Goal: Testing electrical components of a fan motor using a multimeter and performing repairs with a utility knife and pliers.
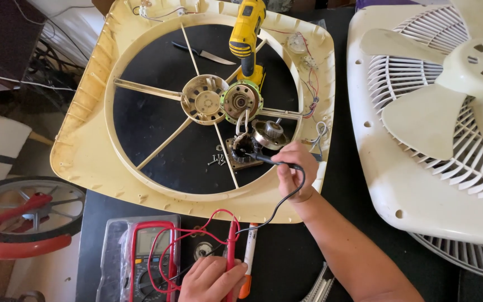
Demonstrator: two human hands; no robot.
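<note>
A black worktable (320, 246) fills my view, crowded with a box fan taken apart. In the middle lies the fan's cream square housing frame (85, 140), a ring with spokes running to a central hub. On the hub sit the loosened motor parts (241, 100), and a wound stator coil (241, 150) rests just below them.

My right hand (294, 168) is closed in a pinch around the black multimeter probe (264, 159), its tip touching the stator coil. My left hand (211, 277), at the bottom edge, is curled loosely around the red multimeter probe (231, 251), which lies against the table, well apart from the coil. The red multimeter (152, 257) sits just left of that hand, its leads looping between.

To do this well, I judge I should hold the black tip steady on bare metal rather than insulation, keep my fingers off the metal tips, and keep the thin coil wires untugged.

Counted: one multimeter, two probes, one housing frame, one yellow cordless drill (247, 33) lying across the frame's top, one knife (205, 54) inside the ring, one orange-tipped marker (249, 260) beside the red probe, and a few loose screws (216, 159), too small to number. To the right lies one white fan grille (409, 184) with one fan blade (448, 89) on it.
</note>
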